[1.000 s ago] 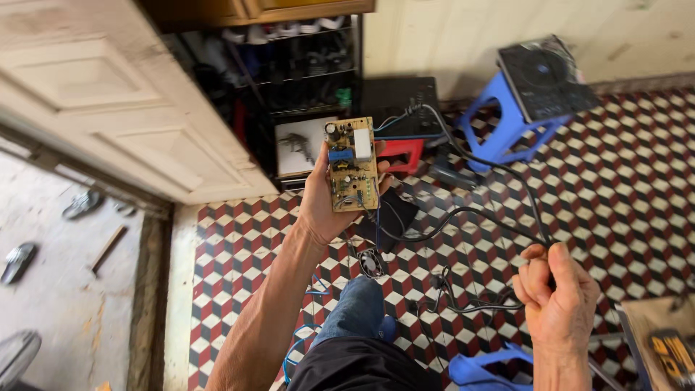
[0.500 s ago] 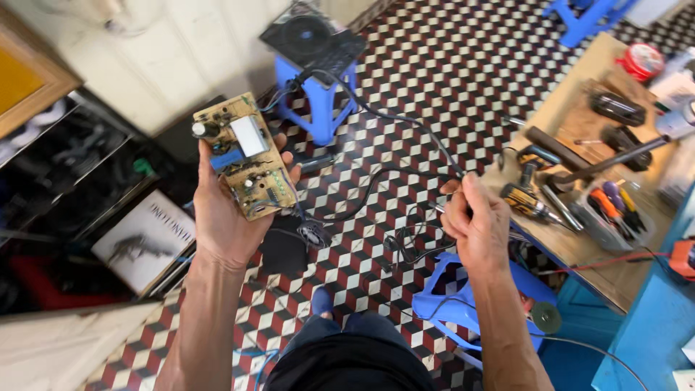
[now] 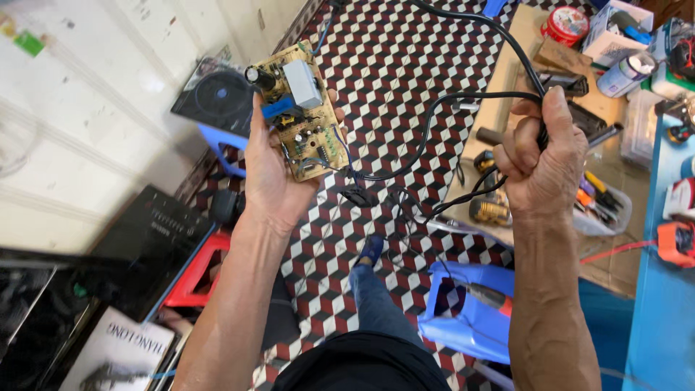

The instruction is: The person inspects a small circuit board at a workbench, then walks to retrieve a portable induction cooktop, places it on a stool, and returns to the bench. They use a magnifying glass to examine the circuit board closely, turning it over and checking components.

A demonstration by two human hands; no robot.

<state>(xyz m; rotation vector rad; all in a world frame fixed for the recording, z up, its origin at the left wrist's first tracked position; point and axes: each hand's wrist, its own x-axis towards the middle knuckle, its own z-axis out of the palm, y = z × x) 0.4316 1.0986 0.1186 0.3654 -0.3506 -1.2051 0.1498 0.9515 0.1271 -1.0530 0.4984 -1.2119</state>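
Left hand [image 3: 271, 177] grips tan rect. circuit board [image 3: 300, 108]; right hand [image 3: 541, 163] fists black cable [image 3: 434, 108].

1. The right hand [image 3: 541, 163] is rising level with the left, lifting the black cable [image 3: 463, 98]
2. The circuit board [image 3: 298, 108] is tilting further upright
3. The desk [image 3: 499, 108] is coming nearer

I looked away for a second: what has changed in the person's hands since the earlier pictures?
The right hand has risen from low down to level with the left hand, lifting the bunched black cable it grips. The view has swung, so a workbench strewn with tools now shows on the right. Unchanged: the left hand holds the circuit board up, wires running from it to the cable.
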